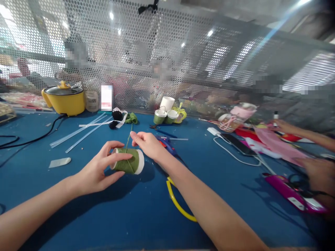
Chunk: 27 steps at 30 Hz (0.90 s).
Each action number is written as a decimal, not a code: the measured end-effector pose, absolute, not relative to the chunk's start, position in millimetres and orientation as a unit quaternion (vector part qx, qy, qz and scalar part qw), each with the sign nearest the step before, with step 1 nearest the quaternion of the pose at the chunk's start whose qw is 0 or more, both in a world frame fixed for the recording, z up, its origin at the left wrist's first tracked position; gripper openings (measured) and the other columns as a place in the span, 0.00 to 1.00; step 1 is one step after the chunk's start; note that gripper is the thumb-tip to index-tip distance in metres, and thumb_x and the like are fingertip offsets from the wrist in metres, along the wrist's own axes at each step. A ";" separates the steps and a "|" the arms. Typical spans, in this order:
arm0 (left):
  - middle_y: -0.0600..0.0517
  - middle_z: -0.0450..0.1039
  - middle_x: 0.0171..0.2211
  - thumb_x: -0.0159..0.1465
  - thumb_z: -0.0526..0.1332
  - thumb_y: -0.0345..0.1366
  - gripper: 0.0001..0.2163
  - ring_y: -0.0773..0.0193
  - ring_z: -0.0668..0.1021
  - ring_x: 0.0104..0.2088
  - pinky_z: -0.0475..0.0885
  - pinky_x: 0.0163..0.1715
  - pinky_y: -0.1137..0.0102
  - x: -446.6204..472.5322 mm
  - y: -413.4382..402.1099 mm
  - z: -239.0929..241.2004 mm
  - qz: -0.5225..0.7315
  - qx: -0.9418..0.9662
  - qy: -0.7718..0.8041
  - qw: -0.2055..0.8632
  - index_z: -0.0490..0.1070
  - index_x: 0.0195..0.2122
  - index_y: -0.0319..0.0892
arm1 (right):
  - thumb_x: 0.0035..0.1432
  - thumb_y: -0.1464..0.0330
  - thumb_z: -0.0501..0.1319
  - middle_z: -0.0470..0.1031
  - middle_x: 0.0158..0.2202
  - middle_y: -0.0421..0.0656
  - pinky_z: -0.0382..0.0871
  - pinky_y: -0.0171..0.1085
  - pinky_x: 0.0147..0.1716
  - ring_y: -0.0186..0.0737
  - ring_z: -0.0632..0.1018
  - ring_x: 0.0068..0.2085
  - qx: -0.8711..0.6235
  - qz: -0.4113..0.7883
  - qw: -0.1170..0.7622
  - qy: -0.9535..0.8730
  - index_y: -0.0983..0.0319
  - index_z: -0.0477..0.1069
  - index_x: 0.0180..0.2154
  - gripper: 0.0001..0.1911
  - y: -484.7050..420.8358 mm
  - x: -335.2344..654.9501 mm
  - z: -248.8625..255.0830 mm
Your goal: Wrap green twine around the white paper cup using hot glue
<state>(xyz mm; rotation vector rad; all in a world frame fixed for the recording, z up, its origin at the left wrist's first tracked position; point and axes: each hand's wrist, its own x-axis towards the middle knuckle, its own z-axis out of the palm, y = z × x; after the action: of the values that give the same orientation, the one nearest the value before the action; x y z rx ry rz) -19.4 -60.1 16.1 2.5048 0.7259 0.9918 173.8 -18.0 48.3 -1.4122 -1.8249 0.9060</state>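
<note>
My left hand (101,167) grips a small white paper cup (140,162) lying on its side in the air above the blue table. Green yarn (134,164) is wound round most of the cup, leaving a white band at its right end. A strand rises from the cup toward my right hand (146,142), whose thumb and fingers are pinched together on the yarn. Behind the hands, the strand leads up to a loose green yarn bundle (131,118) on the table.
A blue glue gun (167,144) and a yellow-handled tool (178,205) lie beside my right forearm. Clear glue sticks (83,130) are at the left, near a yellow pot (65,101). Green-wrapped cups (160,117) stand at the back. Another person's hands work at the right near a phone (238,144).
</note>
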 end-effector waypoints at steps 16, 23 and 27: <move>0.44 0.54 0.50 0.59 0.58 0.28 0.19 0.52 0.64 0.52 0.67 0.50 0.56 -18.7 -56.4 11.6 0.341 0.891 0.265 0.140 0.63 0.51 0.47 | 0.47 0.54 0.61 0.67 0.22 0.37 0.60 0.30 0.23 0.29 0.66 0.23 -0.463 0.524 0.329 -0.635 0.64 0.69 0.27 0.18 -31.9 162.3 49.3; 0.43 0.53 0.51 0.58 0.58 0.26 0.18 0.52 0.65 0.51 0.70 0.47 0.58 -18.1 -56.0 11.8 0.324 0.907 0.243 0.117 0.64 0.50 0.45 | 0.45 0.59 0.64 0.70 0.26 0.38 0.62 0.30 0.26 0.31 0.69 0.27 -0.465 0.510 0.290 -0.664 0.63 0.68 0.27 0.14 -35.6 163.0 53.5; 0.43 0.52 0.53 0.59 0.58 0.26 0.18 0.51 0.63 0.54 0.69 0.48 0.57 -18.3 -56.8 13.9 0.317 0.911 0.240 0.111 0.64 0.50 0.45 | 0.48 0.66 0.62 0.69 0.25 0.38 0.62 0.31 0.25 0.31 0.69 0.26 -0.480 0.506 0.282 -0.659 0.64 0.67 0.27 0.07 -38.6 161.0 53.5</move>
<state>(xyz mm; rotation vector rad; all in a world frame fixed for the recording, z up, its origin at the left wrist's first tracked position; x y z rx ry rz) -18.3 -56.8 13.9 2.6744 0.7056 0.9306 161.0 -38.6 53.5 -1.2868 -1.7647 1.3544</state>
